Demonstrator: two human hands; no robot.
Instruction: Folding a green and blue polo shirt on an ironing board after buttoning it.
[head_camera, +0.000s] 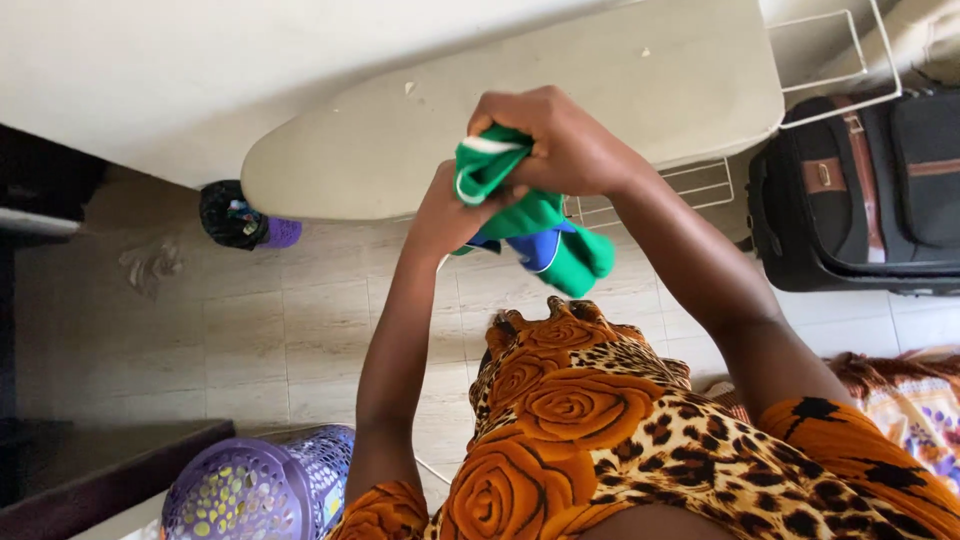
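Both hands, left hand (447, 215); right hand (560, 140), grip green garment (540, 225)

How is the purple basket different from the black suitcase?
The purple basket has walls full of little holes; the black suitcase has solid sides with brown straps. The basket is rounded, the suitcase boxy. The basket sits near the person's left arm, the suitcase beyond the ironing board on their right. Both rest on the tiled floor.
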